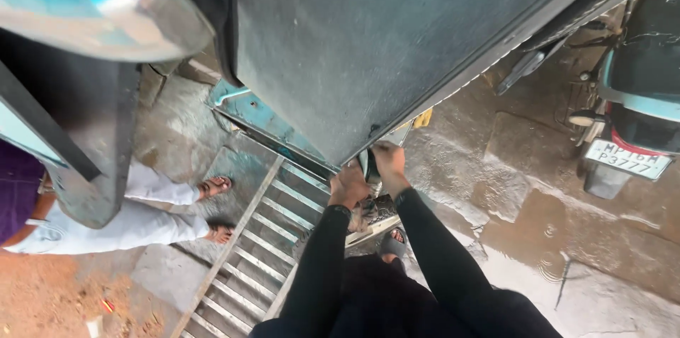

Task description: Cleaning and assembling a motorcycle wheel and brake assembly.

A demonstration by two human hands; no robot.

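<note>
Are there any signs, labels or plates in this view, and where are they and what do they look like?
Number plate: on the parked motorbike at the right edge; a white rectangle with dark characters, tilted.
Yellow tag: small, by the lower edge of the big dark metal panel; too small to tell more.

A white rectangular number plate (626,159) with dark characters hangs on the parked motorcycle's (641,76) rear, far right.

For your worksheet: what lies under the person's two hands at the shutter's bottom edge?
Under the left hand and right hand lies a metal grate ramp; the shutter's lock area is covered by the hands.
</note>
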